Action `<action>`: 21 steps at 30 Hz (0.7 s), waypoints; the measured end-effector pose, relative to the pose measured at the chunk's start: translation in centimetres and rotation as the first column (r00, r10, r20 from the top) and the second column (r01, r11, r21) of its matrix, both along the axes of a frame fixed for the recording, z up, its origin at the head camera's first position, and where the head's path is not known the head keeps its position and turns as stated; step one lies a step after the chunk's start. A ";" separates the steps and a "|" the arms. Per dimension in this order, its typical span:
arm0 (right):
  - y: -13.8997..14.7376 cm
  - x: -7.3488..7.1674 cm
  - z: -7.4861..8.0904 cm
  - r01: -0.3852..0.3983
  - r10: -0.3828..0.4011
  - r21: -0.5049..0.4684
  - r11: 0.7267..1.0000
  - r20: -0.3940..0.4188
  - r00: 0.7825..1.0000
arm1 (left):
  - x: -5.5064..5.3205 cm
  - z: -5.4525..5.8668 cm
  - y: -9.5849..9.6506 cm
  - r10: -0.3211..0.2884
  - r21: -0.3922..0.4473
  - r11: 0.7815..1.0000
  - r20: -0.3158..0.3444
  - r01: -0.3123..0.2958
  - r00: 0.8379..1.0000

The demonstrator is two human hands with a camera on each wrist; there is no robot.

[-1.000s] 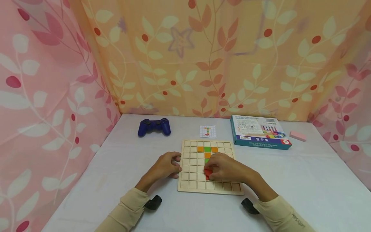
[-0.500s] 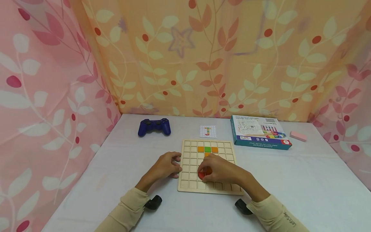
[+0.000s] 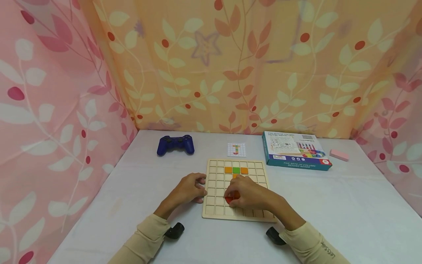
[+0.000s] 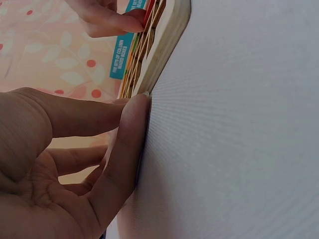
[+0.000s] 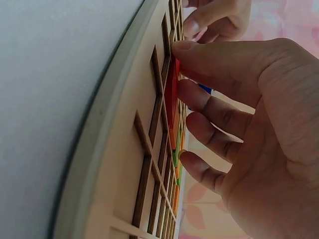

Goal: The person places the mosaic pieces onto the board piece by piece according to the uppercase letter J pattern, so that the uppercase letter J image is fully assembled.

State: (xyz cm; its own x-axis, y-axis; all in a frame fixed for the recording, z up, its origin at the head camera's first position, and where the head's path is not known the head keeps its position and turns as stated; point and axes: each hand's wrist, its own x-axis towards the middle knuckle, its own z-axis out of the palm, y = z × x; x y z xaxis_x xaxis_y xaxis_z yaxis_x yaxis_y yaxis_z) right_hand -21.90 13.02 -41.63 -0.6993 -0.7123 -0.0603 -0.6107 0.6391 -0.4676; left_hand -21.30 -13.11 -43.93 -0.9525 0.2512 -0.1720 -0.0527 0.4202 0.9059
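Note:
My right hand pinches a red tile with a rounded edge between thumb and index finger, low over the wooden grid board. In the right wrist view this red tile lies at the grid under the fingertips. Along the board's top part sit an orange tile, a green tile and another orange tile. Tiles further down the column are mostly hidden by my right hand. My left hand rests with thumb and fingertips against the board's left edge, fingers loosely bent.
Behind the board lies a small card with a coloured grid pattern. To its right are a flat cardboard box and a pink block. A blue game controller lies at the back left. Floral cloth hangs behind the table.
My right hand has shifted a little left with the red tile, from the coloured column to the cell beside it. The left hand has stayed at the board's edge.

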 end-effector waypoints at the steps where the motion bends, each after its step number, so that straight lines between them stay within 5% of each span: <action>1: 0.0 0.0 0.0 0.002 -0.002 0.001 1.000 0.002 1.000 | 0.0 0.0 0.0 -0.001 -0.001 1.000 -0.001 0.001 1.000; 11: 1.4 0.3 0.1 -0.017 0.017 0.003 1.000 -0.093 0.995 | 0.0 0.0 0.0 -0.002 -0.011 1.000 -0.005 0.002 1.000; 21: 7.7 1.2 0.8 0.155 -0.157 -0.040 0.987 -0.052 0.986 | 0.0 0.0 -0.2 0.008 -0.005 1.000 0.001 -0.008 1.000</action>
State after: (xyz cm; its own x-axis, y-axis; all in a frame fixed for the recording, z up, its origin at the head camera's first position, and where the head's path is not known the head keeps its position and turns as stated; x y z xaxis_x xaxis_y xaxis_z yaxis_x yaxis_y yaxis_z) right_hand -20.66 20.70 -40.82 -0.8036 -0.5952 0.0050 -0.5303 0.7120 -0.4602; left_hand -21.30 -13.32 -43.94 -0.9544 0.2425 -0.1742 -0.0573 0.4239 0.9039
